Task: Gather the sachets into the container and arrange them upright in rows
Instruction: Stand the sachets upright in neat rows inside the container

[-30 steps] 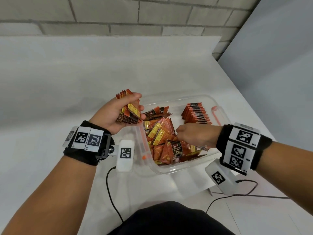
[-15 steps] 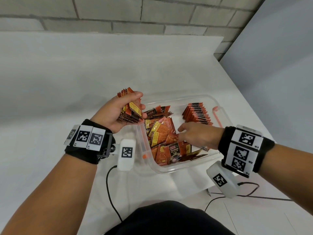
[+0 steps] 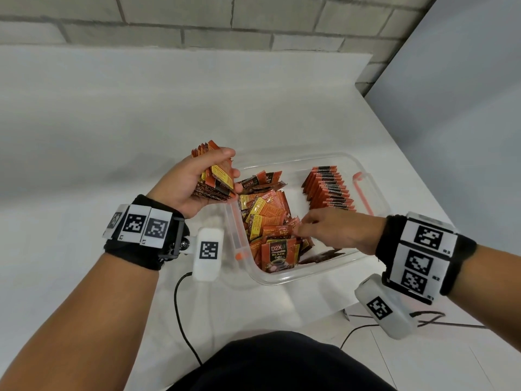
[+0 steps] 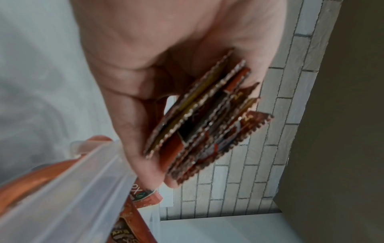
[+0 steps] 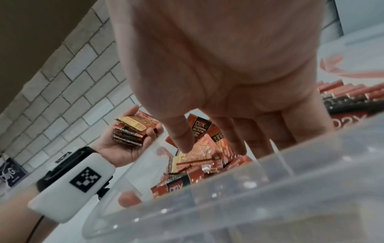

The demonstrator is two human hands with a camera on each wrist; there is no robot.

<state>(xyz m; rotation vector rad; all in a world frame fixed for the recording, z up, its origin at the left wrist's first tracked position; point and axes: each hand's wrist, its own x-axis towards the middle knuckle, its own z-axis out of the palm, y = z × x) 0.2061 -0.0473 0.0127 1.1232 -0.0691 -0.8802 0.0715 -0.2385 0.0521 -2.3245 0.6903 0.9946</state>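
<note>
Left hand (image 3: 194,182) curls its fingers and thumb round a stack of sachets (image 3: 215,182), holding it just above the near-left corner of the clear container (image 3: 375,187). From the left wrist view the stack (image 4: 207,121) sits edge-on in the palm, its crimped ends fanned a little, with the fingers on one side and the heel of the hand on the other. Below this hand a strip of the container rim (image 4: 68,194) shows.

Right hand (image 3: 335,227) reaches into the container from the person's right, palm down, with its fingers stretched toward the loose heap of sachets (image 3: 267,218). The right wrist view shows the thumb (image 5: 180,133) and fingertips (image 5: 239,136) pointing down at the topmost packets; whether they pinch one already I cannot tell, since the tips are partly hidden and blurred there.

Beyond the right hand, toward the far-right side of the container, a row of sachets (image 3: 328,187) stands on edge, leaning slightly, one against the next. The loose heap lies between the two hands, filling the left half of the container, packets flat and tilted at mixed angles. One sachet with a dark label (image 3: 277,256) stands against the near wall, just under the right hand's fingertips. The container rests on the white desk (image 3: 112,136).
</note>
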